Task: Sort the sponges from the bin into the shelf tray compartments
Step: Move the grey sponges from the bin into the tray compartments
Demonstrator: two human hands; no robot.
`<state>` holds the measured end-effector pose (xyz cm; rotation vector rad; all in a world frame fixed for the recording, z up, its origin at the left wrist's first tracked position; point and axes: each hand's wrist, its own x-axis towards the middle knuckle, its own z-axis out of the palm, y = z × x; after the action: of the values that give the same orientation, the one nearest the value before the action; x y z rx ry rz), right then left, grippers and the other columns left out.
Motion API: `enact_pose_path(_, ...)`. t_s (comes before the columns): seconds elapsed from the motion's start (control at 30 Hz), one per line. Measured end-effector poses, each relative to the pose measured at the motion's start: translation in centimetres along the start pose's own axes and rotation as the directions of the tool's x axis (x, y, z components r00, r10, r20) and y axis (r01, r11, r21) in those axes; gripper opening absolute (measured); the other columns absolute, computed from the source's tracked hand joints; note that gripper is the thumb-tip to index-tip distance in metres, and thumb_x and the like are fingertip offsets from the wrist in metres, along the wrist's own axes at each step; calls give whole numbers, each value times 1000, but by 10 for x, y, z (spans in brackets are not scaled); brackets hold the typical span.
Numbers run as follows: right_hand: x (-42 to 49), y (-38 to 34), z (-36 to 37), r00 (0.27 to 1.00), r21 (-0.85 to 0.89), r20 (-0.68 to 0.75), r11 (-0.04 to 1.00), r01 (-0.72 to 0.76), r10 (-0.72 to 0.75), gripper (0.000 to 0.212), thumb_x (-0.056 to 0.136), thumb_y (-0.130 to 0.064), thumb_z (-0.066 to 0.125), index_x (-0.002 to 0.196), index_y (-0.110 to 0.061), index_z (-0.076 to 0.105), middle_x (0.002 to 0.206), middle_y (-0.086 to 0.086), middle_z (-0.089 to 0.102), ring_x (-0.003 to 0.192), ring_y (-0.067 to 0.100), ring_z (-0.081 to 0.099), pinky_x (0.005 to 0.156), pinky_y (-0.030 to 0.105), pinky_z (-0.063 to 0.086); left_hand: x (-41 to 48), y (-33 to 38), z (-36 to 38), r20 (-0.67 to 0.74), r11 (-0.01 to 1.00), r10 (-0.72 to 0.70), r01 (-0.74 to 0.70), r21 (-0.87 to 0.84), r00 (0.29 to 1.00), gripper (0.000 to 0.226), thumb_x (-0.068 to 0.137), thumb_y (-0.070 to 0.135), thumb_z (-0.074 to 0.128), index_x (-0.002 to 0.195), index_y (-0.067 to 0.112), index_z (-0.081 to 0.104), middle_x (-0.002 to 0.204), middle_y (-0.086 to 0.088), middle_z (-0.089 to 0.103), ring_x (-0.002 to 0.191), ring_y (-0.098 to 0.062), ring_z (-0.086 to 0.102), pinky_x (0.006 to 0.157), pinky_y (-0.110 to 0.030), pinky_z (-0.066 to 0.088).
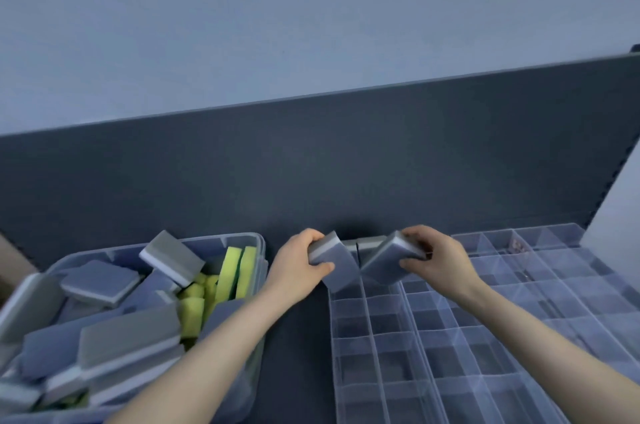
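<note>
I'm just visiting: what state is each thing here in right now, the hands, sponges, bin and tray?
left hand: grips the first grey sponge.
right hand: grips the second grey sponge.
first grey sponge: tilted over the tray's far edge.
second grey sponge: tilted beside it.
bin: lidless, piled with sponges.
tray: open, mostly unfilled.
stowed sponges: in far compartments.

dim bluish light, soft blur

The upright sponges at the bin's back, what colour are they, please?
Those sponges are yellow with a green layer; the head view shows them.
</note>
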<state>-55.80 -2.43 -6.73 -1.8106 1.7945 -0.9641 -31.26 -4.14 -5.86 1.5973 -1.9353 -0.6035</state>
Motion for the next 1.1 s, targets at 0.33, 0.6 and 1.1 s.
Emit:
enact_pose_path(0.33, 10, 14, 1, 980, -109, 164, 985, 133, -114, 45, 77, -16, 72, 120, -22, 62, 114, -7, 64, 105, 14, 58, 80, 17, 37, 2, -1, 21, 87, 986, -5, -10, 168, 996, 47, 82, 20, 71, 126, 23, 55, 121, 5, 61, 108, -13, 57, 89, -24, 44)
enact_pose_path(0.6, 26, -3, 9, 943, -261, 273, 929, 262, -189, 44, 77, -15, 67, 119, -28, 62, 112, -3, 62, 105, 22, 57, 85, 35, 48, 15, 15, 20, 192, 912, 32, -107, 396, 981, 54, 85, 18, 67, 136, 24, 52, 136, 2, 55, 126, -20, 49, 101, -26, 41)
enact_pose_path(1.1, 36, 6, 26, 893, -375, 439, 882, 286, -104, 26, 73, -18, 61, 98, -26, 62, 97, -2, 64, 95, 23, 57, 71, 35, 51, 27, 18, 33, 321, 865, -22, -143, 481, 947, 29, 74, 6, 60, 99, 18, 66, 97, -2, 65, 91, -24, 59, 72, -34, 54)
